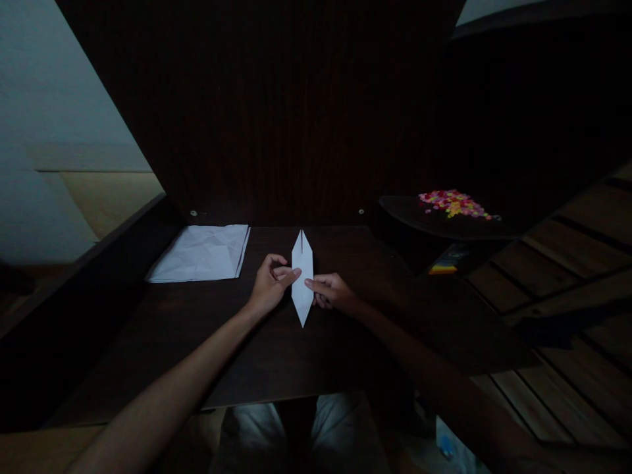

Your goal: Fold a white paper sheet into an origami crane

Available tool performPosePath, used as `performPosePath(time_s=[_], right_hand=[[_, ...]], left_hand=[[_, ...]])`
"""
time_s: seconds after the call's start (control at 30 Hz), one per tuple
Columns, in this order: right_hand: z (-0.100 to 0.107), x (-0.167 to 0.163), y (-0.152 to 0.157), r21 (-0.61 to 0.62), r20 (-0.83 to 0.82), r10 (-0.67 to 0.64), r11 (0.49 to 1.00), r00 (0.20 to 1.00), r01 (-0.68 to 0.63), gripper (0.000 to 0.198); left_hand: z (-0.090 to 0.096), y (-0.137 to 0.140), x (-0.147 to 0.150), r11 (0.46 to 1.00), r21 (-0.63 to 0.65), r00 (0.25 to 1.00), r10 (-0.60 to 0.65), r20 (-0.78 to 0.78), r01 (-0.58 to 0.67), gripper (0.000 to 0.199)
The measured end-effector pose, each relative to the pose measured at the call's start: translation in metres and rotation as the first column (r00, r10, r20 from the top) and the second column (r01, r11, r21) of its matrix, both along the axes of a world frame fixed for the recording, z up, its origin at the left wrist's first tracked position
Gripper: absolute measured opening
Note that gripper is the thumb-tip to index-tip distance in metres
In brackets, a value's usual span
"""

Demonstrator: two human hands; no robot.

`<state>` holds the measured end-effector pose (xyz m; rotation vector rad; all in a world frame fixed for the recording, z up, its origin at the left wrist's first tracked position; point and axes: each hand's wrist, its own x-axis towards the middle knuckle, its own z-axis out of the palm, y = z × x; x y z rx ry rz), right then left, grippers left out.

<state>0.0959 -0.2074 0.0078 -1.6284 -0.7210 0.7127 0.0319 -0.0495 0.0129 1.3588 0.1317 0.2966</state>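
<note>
A folded white paper (302,289), long and narrow with a pointed tip at each end, is held upright lengthwise over the dark desk. A slit runs down from its far tip. My left hand (271,282) grips its left edge, thumb on the front face and the other fingers curled. On the right edge, a little lower, my right hand (333,291) pinches the paper with the thumb on top and fingers curled beneath. The undersides of the fingers behind the paper are hidden.
A stack of creased white paper sheets (202,253) lies at the left on the dark desk (257,368). Small colourful pieces (457,203) are heaped on a curved shelf (415,212) at the right. A raised side board (89,276) borders the desk's left, and a tall panel (296,112) its back.
</note>
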Motion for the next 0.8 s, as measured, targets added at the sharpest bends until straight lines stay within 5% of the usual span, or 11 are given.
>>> performPosePath(time_s=[0.43,0.8], right_hand=[[-0.0044,0.0038,-0.0036,0.107,0.008,-0.130,0.986,0.992,0.128,0.033],[-0.0022,0.0052,0.0014,0.183,-0.064,-0.191,0.963,0.980,0.199,0.038]], left_hand=[[0.0008,0.0017,-0.0011,0.985,0.164,0.994,-0.075,0.075,0.061,0.025],[0.0009,0.0012,-0.0040,0.973,0.036,0.974,-0.225,-0.014,0.226,0.065]])
